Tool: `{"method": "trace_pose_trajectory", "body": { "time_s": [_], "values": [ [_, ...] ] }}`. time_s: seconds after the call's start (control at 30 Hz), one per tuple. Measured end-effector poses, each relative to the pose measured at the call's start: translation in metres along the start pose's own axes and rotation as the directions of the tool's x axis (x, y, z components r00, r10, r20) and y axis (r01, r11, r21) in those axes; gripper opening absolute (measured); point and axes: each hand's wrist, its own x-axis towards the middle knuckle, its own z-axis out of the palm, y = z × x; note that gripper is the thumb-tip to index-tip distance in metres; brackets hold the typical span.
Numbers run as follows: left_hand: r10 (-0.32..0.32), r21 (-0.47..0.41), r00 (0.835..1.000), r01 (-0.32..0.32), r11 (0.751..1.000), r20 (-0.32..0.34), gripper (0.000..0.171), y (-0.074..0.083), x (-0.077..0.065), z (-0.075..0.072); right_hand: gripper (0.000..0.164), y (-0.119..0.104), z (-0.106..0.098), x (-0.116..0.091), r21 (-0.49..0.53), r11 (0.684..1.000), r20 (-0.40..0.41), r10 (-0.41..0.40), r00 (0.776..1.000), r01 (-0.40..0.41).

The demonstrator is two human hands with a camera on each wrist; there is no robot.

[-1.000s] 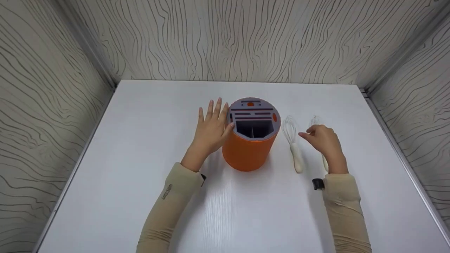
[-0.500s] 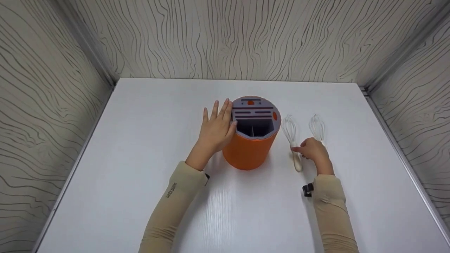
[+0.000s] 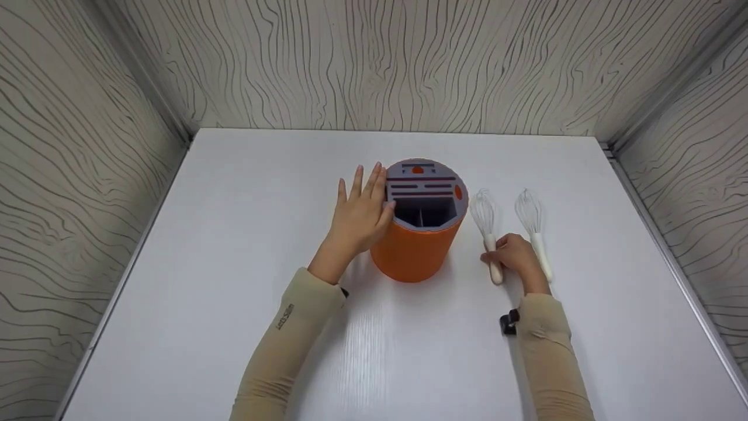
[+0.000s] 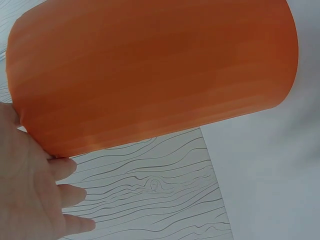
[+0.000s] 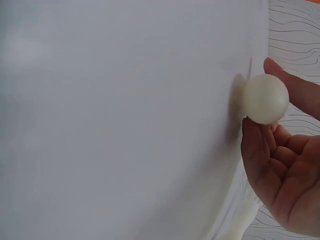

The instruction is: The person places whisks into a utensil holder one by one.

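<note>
An orange cylindrical utensil holder with a grey slotted top stands upright on the white table. My left hand lies along its left side, fingers straight and thumb at the rim; the left wrist view has the fingers beside the holder's orange wall. To the right of the holder, my right hand pinches the pale handle of a whisk between thumb and fingers. In the right wrist view the rounded handle end of that whisk faces the camera, the right hand around it.
A second whisk lies just right of the right hand, wires pointing toward the back. The white table meets a wood-grain patterned wall at the back, with similar panels on both sides.
My right hand has moved left and toward the front, from over the right whisk to the left whisk's handle, which it now grips. My left hand has shifted slightly right against the holder.
</note>
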Motion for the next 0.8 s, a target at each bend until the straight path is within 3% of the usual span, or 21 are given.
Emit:
{"method": "trace_pose_trajectory", "body": {
  "time_s": [0.13, 0.3, 0.57, 0.8],
  "values": [
    [-0.002, -0.004, 1.000, 0.002, 1.000, 0.000, 0.061, 0.000, -0.001, 0.001, 0.039, 0.004, 0.001, -0.001, 0.169, 0.985, 0.000, 0.037, 0.999, -0.036],
    [-0.005, -0.014, 1.000, 0.005, 1.000, 0.002, 0.061, -0.001, -0.002, 0.002, 0.041, 0.007, 0.003, -0.002, 0.358, 0.931, 0.028, 0.066, 0.997, -0.071],
    [-0.007, -0.010, 1.000, 0.007, 1.000, 0.005, 0.062, 0.000, 0.000, 0.001, 0.034, 0.014, -0.005, -0.005, 0.454, 0.890, 0.111, -0.006, 0.994, -0.045],
    [-0.001, -0.019, 1.000, 0.001, 1.000, -0.005, 0.062, -0.001, 0.000, 0.001, 0.042, 0.023, -0.007, -0.003, 0.500, 0.866, 0.135, -0.055, 0.989, -0.021]
  ]
}}
